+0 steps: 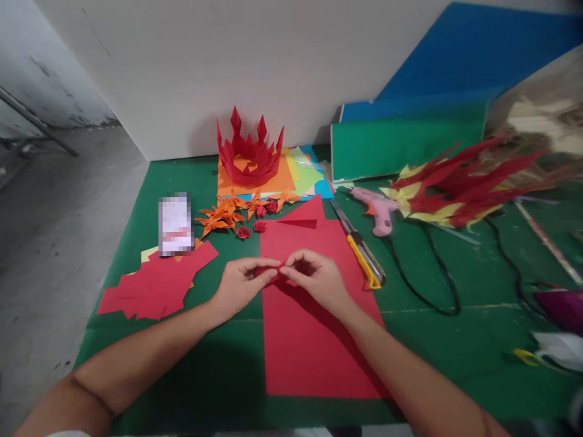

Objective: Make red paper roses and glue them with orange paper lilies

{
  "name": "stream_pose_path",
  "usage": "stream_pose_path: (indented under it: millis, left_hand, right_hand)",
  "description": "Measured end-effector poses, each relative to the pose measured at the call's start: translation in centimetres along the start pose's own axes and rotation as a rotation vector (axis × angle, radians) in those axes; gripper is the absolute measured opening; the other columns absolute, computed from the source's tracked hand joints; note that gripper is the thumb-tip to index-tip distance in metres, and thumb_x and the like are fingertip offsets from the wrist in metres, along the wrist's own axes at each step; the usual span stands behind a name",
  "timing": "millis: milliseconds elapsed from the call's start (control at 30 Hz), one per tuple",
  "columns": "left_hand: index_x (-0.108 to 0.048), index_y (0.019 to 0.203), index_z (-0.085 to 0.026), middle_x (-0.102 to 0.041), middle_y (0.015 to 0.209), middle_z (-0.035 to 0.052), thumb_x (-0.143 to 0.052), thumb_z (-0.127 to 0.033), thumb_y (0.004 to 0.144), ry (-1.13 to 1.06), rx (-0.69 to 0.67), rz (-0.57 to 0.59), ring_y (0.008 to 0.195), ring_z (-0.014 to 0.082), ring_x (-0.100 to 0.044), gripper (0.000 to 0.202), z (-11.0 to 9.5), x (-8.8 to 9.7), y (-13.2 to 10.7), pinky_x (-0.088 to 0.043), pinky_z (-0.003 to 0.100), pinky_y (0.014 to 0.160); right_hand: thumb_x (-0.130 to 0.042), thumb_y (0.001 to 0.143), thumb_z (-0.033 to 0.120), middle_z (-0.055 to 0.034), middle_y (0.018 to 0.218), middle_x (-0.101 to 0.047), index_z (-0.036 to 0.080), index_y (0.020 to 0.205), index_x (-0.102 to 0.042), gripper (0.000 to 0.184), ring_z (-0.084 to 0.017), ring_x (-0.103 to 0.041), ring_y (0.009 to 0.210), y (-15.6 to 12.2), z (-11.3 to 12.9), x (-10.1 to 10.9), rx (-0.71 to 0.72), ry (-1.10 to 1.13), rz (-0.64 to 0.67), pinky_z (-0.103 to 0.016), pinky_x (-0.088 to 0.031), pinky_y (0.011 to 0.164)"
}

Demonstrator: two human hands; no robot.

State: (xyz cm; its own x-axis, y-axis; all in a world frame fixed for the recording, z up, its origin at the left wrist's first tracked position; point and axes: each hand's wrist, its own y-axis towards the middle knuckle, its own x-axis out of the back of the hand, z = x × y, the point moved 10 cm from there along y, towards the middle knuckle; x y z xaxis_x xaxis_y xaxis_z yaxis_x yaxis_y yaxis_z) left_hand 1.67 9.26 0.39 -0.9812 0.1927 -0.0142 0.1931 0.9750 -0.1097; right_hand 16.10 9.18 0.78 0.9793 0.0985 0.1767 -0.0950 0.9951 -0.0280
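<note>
My left hand (pixel 246 280) and my right hand (pixel 314 276) meet above a large red paper sheet (pixel 314 358). Both pinch a small piece of red paper (pixel 276 274) between thumb and fingers; its folds are mostly hidden by the fingertips. Beyond my hands lie several orange paper flowers (pixel 223 215) and small red paper roses (pixel 243 232). A red folded paper crown (pixel 250 161) stands farther back on coloured sheets. A pile of cut red paper pieces (pixel 155 282) is to the left of my left hand.
Right of the red sheet lie a yellow utility knife (pixel 364 261) and a pink glue gun (pixel 376 209) with a looping black cord (pixel 437 311). Red and yellow paper flames (pixel 460 188) fill the back right. A blurred-out rectangle (pixel 175 224) covers something at the left.
</note>
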Motion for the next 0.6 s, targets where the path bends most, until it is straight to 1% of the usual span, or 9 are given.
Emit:
stream_pose_path:
  millis: [200, 233, 333, 400, 500, 600]
  left_hand:
    - [-0.076, 0.084, -0.016, -0.074, 0.071, 0.0044, -0.078, -0.037, 0.064, -0.021, 0.058, 0.021, 0.054, 0.0109, -0.063, 0.029, 0.5, -0.14, 0.05, -0.054, 0.02, 0.052]
    - [-0.076, 0.083, -0.016, -0.074, 0.071, 0.0045, -0.078, -0.037, 0.064, -0.021, 0.057, 0.013, 0.055, 0.0113, -0.064, 0.028, 0.44, -0.07, 0.07, -0.054, 0.02, 0.053]
    - [-0.076, 0.079, -0.016, -0.075, 0.076, 0.0057, -0.077, -0.037, 0.065, -0.026, 0.034, -0.008, 0.065, 0.014, -0.067, 0.025, 0.05, 0.09, 0.11, -0.056, 0.023, 0.06]
    - [-0.075, 0.079, -0.016, -0.075, 0.077, 0.0059, -0.076, -0.036, 0.065, -0.042, 0.035, 0.004, 0.068, 0.0148, -0.068, 0.024, 0.03, -0.07, 0.12, -0.057, 0.024, 0.064]
    - [-0.073, 0.08, -0.015, -0.075, 0.078, 0.0056, -0.076, -0.033, 0.065, -0.071, 0.057, 0.026, 0.069, 0.0144, -0.067, 0.024, 0.34, -0.3, 0.18, -0.057, 0.025, 0.064]
    - [-0.069, 0.08, -0.015, -0.073, 0.079, 0.0047, -0.077, -0.032, 0.063, -0.079, 0.058, 0.004, 0.069, 0.0132, -0.066, 0.025, 0.4, 0.0, 0.34, -0.054, 0.023, 0.063]
  right_hand:
    - [-0.07, 0.074, 0.04, 0.0, 0.067, -0.063, 0.019, 0.071, -0.061, 0.023, -0.012, -0.056, 0.056, -0.21, 0.26, 0.1, 0.027, -0.012, -0.013, -0.024, -0.046, 0.052]
    - [-0.07, 0.074, 0.039, 0.0001, 0.067, -0.063, 0.019, 0.071, -0.061, 0.022, -0.011, -0.056, 0.056, -0.23, 0.29, 0.09, 0.031, -0.012, -0.013, -0.024, -0.046, 0.051]
    - [-0.07, 0.074, 0.039, 0.0007, 0.066, -0.062, 0.019, 0.071, -0.061, 0.022, -0.011, -0.055, 0.054, -0.22, 0.24, 0.02, 0.03, -0.012, -0.006, -0.023, -0.045, 0.05]
    - [-0.071, 0.074, 0.038, 0.001, 0.066, -0.061, 0.019, 0.071, -0.061, 0.022, -0.011, -0.054, 0.054, -0.18, 0.1, -0.04, 0.023, -0.009, 0.001, -0.023, -0.045, 0.051]
    - [-0.071, 0.074, 0.038, 0.0013, 0.068, -0.06, 0.019, 0.073, -0.059, 0.022, -0.011, -0.054, 0.055, -0.16, -0.16, -0.24, 0.015, 0.019, 0.013, -0.024, -0.045, 0.052]
    - [-0.07, 0.075, 0.037, 0.0012, 0.072, -0.059, 0.02, 0.077, -0.056, 0.022, -0.011, -0.055, 0.059, -0.27, -0.1, -0.52, 0.034, 0.059, 0.02, -0.024, -0.047, 0.054]
